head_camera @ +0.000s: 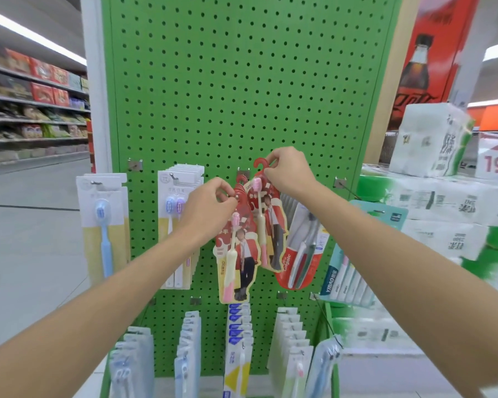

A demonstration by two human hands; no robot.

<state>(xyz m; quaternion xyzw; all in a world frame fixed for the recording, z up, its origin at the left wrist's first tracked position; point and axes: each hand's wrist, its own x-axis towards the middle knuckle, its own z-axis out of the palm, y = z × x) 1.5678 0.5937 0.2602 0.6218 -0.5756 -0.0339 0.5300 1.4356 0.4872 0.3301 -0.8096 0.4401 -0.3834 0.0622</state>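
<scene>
Left hand point(210, 202): thumb and forefinger are closed narrow, pinching the metal peg point(237, 197) just behind its ball tip. The other fingers are curled under.
Right hand point(288, 170): the fingertips point(270, 168) pinch the curved hanger at the top of a red toothbrush pack point(266, 225).
Red toothbrush pack: hangs straight down from the right fingertips, up and to the right of the left fingertips. Its hanger is above the peg tip and not on the peg.
Hung red packs point(239, 254): a bunch of the same card hangs on the peg, right below the left fingers. The frontmost one is tilted slightly.
Colgate twin pack point(299, 254): below the right wrist, just behind the held pack.
Green pegboard point(242, 81): behind both hands.
Blue toothbrush pack point(104, 219): well to the left of the left hand, on its own peg.
Tissue packs point(431, 139): stacked to the right of the right hand, well apart from it.
</scene>
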